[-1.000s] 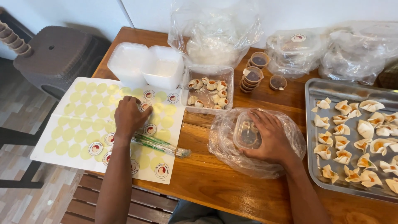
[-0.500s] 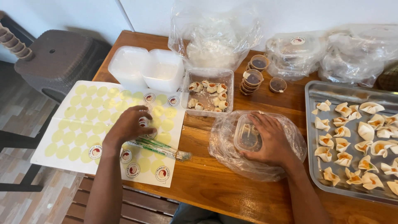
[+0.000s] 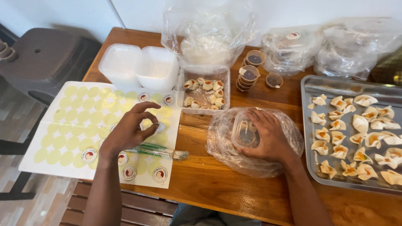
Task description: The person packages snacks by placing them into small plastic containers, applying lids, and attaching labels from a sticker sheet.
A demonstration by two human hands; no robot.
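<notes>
Head view. Left hand [image 3: 127, 132] raised just above the sticker sheet [image 3: 63, 125], fingers curled, thumb and forefinger pinching a round sticker [image 3: 159, 126] at their tips. Wrapped chopsticks [image 3: 161, 151] lie on the sheet just below this hand. Right hand [image 3: 268, 136] spread flat, palm down, on a lidded clear plastic container [image 3: 244, 133] inside a clear plastic bag [image 3: 226, 146] on the wooden table [image 3: 217, 188]. Behind the bag: an open container of dumplings [image 3: 204, 88] and stacked sauce cups [image 3: 248, 76]. At right: metal tray [image 3: 307, 90] of folded wontons [image 3: 362, 123].
</notes>
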